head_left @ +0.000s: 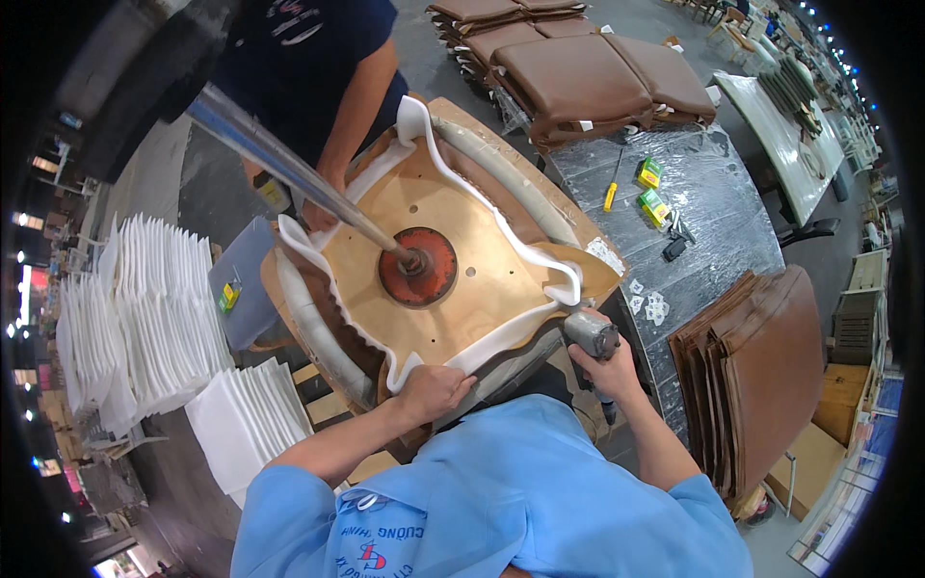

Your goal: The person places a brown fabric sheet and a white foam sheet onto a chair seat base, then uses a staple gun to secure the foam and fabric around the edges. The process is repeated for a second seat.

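A plywood seat panel [469,235], edged with white foam [511,349] and a brown cover [328,306], lies underside up on a padded form [564,223]. A red round press plate [418,268] on a metal rod [289,177] bears on its middle. Closed over the near edge of the cover and foam is my left hand [438,393]. My right hand [617,371] grips a grey air staple gun [592,335] by the panel's near right corner. Across from me, a co-worker's hand [318,214] rests at the far left edge.
Right of the form, a plastic-wrapped table [718,183] carries a yellow-handled screwdriver [613,183], small green-yellow boxes [652,207] and brown covers [573,82]. More brown covers [761,371] stand at the near right. White foam sheets [164,318] are stacked at left. The co-worker [299,67] stands opposite.
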The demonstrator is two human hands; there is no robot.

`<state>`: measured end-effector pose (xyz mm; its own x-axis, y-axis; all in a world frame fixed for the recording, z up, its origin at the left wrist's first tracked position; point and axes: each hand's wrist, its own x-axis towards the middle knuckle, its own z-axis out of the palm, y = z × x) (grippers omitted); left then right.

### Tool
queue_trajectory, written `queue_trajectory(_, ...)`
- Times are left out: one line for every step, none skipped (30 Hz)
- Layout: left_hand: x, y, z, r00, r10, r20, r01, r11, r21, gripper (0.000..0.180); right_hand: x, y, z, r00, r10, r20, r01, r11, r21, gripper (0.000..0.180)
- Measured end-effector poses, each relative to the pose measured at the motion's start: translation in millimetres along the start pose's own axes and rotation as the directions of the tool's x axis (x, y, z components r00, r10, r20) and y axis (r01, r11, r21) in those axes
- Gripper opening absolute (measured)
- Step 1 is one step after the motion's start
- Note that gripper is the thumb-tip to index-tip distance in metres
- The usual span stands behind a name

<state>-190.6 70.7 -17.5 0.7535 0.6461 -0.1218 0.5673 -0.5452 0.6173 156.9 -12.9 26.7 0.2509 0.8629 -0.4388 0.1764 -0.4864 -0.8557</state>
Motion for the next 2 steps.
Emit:
queue_trajectory(-1.7, -0.4, -4.2, 1.0, 0.013, -0.013, -0.013, 1.0, -0.002, 0.04, 1.0, -1.6, -0.7, 1.0, 0.001, 0.011, -0.001, 1.0, 0.003, 0.07)
queue_trajectory(2.0, -1.3, -6.7, 1.0, 0.02, -0.012, -0.02, 1.0, -0.001, 0.04, 2.3, -3.5, -2.3, 1.0, 0.0, 0.004, 0.0, 1.0, 0.005, 0.07)
